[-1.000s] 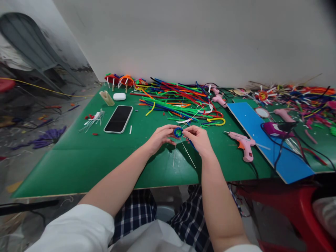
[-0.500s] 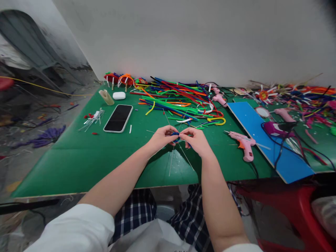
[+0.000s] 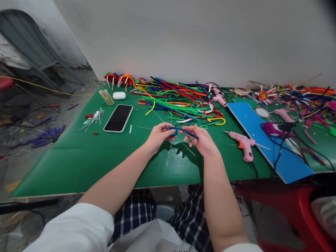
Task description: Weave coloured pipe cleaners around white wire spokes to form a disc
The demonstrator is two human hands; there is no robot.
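Note:
Over the middle of the green table, my left hand [image 3: 158,137] pinches a small coil of blue pipe cleaner [image 3: 172,132]. Thin pale wires [image 3: 169,154] fan out from the coil like spokes. A free length of the same pipe cleaner runs to the right, into my right hand [image 3: 205,140], which holds it near its end with the fingers loosely curled. The left fingertips partly cover the coil's centre.
Behind my hands lies a heap of coloured pipe cleaners [image 3: 173,92]. On the left are a phone [image 3: 118,119], a white case [image 3: 119,95] and a bundle of red-tipped wires [image 3: 93,120]. A pink glue gun [image 3: 245,143] and a blue board [image 3: 270,140] lie to the right.
My right hand has moved right, away from the coil, and a straight length of blue pipe cleaner now shows between the hands. The wire spokes have turned and shifted slightly.

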